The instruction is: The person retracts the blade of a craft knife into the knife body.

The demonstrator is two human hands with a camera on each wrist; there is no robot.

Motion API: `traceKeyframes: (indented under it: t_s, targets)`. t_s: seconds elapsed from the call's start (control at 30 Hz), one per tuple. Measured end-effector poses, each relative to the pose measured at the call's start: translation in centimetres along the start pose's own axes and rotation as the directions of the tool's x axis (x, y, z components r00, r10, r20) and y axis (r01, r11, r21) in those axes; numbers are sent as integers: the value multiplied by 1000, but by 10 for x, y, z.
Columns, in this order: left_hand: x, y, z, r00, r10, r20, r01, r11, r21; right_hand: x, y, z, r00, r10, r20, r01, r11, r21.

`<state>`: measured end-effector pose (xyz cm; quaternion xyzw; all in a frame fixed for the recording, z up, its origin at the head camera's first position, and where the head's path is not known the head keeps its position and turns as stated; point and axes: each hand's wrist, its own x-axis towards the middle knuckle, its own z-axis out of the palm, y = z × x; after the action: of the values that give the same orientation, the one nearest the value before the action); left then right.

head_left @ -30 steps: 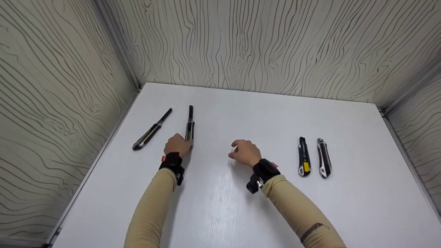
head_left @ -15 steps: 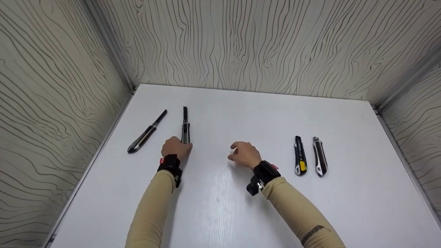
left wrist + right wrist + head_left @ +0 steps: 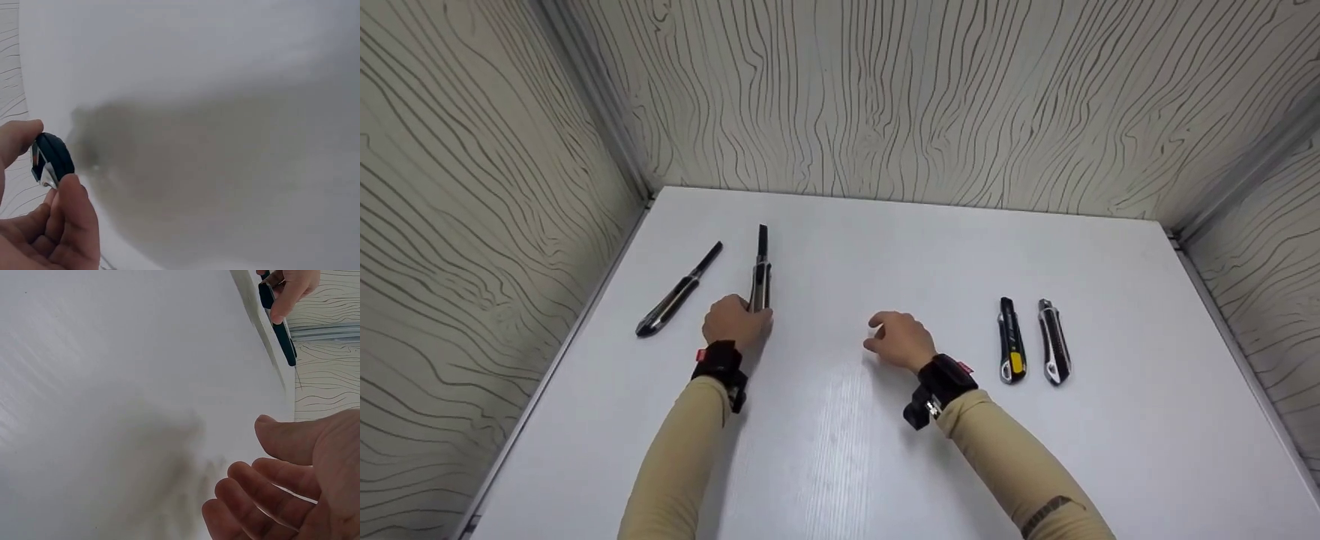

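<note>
My left hand pinches the rear of a utility knife between thumb and fingers. Its dark blade is extended and points to the far side of the table. Close up in the left wrist view, the dark butt of the knife shows between thumb and fingertips; the rest is hidden. Left of it lies another utility knife, blade also out, untouched. My right hand hovers over the middle of the table, holding nothing, fingers loosely bent and thumb apart.
On the right lie a black and yellow utility knife and a silver and black one, no blades showing. The white table meets wood-patterned panels at the back and sides.
The view has shifted slightly. My left hand has shifted a little left, and its knife has moved slightly up in the view relative to the knife beside it. My right hand stays nearly still.
</note>
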<state>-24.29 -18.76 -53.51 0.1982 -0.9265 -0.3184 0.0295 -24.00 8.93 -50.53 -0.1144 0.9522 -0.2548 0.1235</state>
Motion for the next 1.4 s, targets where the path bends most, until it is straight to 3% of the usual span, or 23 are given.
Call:
traceKeyframes:
  t_s: [0.23, 0.4, 0.7, 0.9, 1.23, 1.4]
  targets:
    - [-5, 13, -9, 998, 57, -33, -58, 998, -39, -3, 2, -4, 999, -20, -29, 20, 999, 28]
    - [-16, 30, -5, 995, 104, -15, -104, 992, -67, -6, 4, -5, 999, -21, -36, 23, 999, 44]
    - [-41, 73, 21, 973, 225, 51, -219, 970, -108, -10, 17, -12, 998, 25, -55, -20, 996, 88]
    - [-58, 100, 36, 951, 300, 82, -290, 950, -116, -11, 30, -21, 991, 44, -130, -31, 994, 102]
    - [-80, 120, 58, 922, 367, 122, -357, 929, -102, -9, 42, -29, 976, 104, -191, -67, 979, 192]
    - [-89, 129, 63, 906, 398, 144, -383, 916, -120, -9, 45, -35, 972, 166, -168, -109, 947, 304]
